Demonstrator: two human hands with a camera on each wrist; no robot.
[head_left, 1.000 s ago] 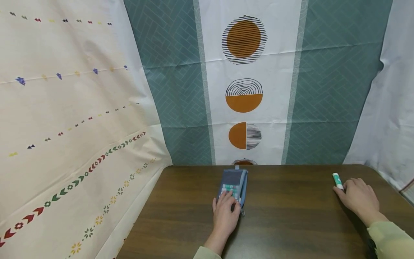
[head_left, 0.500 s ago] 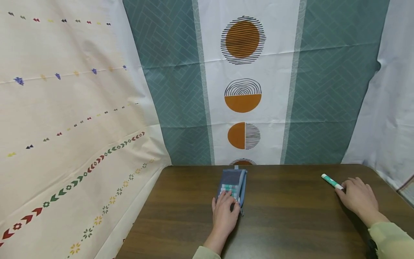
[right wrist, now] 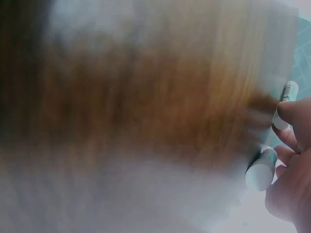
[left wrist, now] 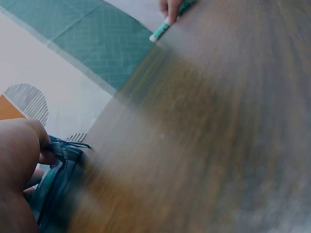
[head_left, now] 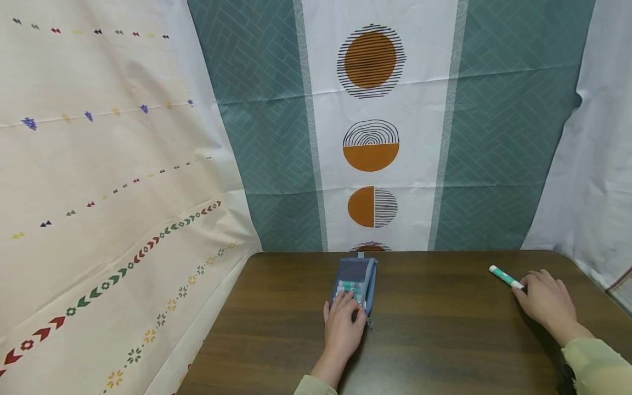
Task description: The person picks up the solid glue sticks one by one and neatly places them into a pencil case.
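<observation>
My left hand [head_left: 344, 323] rests over a blue-grey zip pouch [head_left: 353, 269] and pinches its zippered edge between thumb and finger. Through the pouch's see-through front show several green-and-white tubes [head_left: 349, 286]. At the right, my right hand [head_left: 549, 299] grips a slim green-and-white tube [head_left: 504, 275] by its near end, with the other end pointing up and left. The right wrist view shows a white rounded end [right wrist: 261, 172] by the palm. Whether it belongs to the same tube I cannot tell. My fingers hide the part between.
A brown wooden table [head_left: 434, 334] lies under both hands. Behind it hangs a green and white cloth [head_left: 380, 219] with orange circles. A patterned cream cloth [head_left: 123, 192] hangs on the left, a white cloth [head_left: 592, 164] on the right.
The tube in my right hand has swung leftward, and more of its length shows. My left hand stays on the pouch. Hardly anything differs over the last half second.
</observation>
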